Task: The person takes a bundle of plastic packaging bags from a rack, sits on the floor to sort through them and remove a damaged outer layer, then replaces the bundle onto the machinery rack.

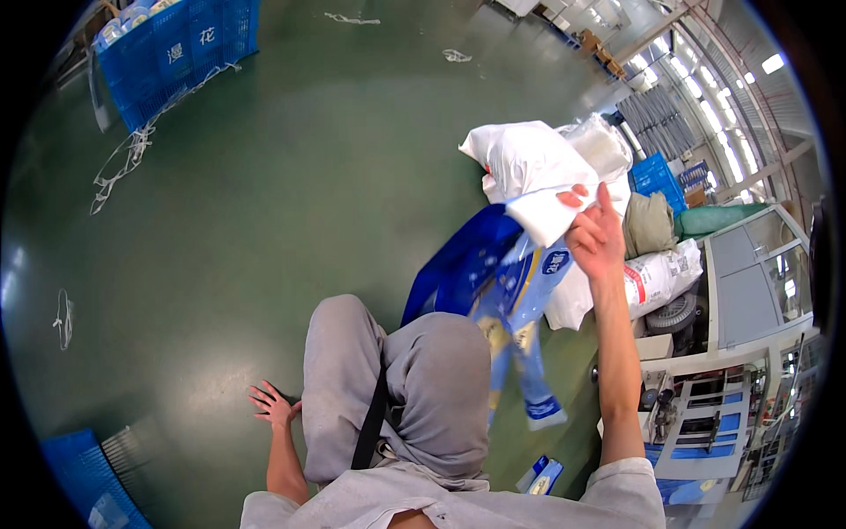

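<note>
My right hand (596, 240) is raised at the end of my outstretched arm. Its fingers are partly curled around the white edge of a blue printed plastic packaging film (467, 260), and the index finger points up. Long printed strips of the film hang beside my right knee, somewhat blurred. My left hand (271, 406) is beside my left knee, low over the green floor, fingers spread and holding nothing. Whether it touches the floor I cannot tell. Right of my lap, a small blue and yellow printed piece of packaging (546, 476) lies on the floor.
White sacks (529, 159) are piled beyond my right hand, with another white sack (665, 280) beside a machine (749, 282). A blue crate (176, 57) stands far left, another blue crate (88, 480) near left. Loose white string (123, 167) lies on the floor.
</note>
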A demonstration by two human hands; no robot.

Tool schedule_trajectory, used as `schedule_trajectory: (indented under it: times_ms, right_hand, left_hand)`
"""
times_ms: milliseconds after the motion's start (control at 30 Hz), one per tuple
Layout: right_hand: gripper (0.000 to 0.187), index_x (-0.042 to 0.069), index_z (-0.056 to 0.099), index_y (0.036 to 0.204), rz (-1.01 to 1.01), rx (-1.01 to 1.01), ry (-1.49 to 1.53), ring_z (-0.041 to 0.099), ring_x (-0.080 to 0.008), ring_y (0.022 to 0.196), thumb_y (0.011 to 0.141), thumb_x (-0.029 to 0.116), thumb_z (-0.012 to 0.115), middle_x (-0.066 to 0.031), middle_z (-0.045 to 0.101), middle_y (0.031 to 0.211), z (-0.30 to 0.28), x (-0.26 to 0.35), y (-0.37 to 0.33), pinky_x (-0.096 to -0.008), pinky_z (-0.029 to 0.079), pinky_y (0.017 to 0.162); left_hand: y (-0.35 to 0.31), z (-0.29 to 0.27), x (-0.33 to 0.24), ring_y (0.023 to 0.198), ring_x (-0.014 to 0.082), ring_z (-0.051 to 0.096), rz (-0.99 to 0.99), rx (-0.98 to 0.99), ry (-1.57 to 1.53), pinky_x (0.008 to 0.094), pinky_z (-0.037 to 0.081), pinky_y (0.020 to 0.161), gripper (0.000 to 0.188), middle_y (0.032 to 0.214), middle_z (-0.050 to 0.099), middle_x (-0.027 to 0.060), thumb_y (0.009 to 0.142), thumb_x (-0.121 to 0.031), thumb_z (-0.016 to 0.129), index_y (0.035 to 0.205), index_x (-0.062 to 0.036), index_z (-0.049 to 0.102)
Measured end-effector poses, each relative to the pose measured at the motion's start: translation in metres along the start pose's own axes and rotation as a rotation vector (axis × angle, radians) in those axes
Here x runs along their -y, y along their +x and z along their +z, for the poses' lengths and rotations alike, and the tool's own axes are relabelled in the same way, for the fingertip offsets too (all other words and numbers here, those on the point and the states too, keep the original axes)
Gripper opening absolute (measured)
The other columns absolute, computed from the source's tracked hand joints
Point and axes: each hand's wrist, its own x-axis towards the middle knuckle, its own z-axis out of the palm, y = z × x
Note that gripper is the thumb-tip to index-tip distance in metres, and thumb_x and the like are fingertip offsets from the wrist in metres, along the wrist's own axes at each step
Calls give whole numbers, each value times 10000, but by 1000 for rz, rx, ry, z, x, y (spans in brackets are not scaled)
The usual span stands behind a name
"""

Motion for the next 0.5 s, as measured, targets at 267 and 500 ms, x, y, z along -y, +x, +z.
schedule_trajectory:
  times_ms: [267, 500]
  right_hand:
    - [328, -16, 399, 1028, -192, 224, -85, 341, -71, 377, 1014, 312, 413, -117, 452, 928, 115, 41, -27, -210, 217, 323]
    - [442, -64, 389, 1309, -409, 176, -111, 216, -76, 375, 1033, 281, 364, -35, 390, 634, 87, 63, -100, -229, 190, 344]
  left_hand:
    - [-5, -6, -3, 1395, 483, -177, 3, 9, -4, 753, 121, 1017, 1456, 1518, -228, 253, 532, -625, 815, 1493, -127, -159]
    - [-8, -6, -2, 1394, 473, -195, -4, 0, -4, 754, 102, 1018, 1450, 1516, -243, 246, 540, -590, 831, 1493, -138, -164]
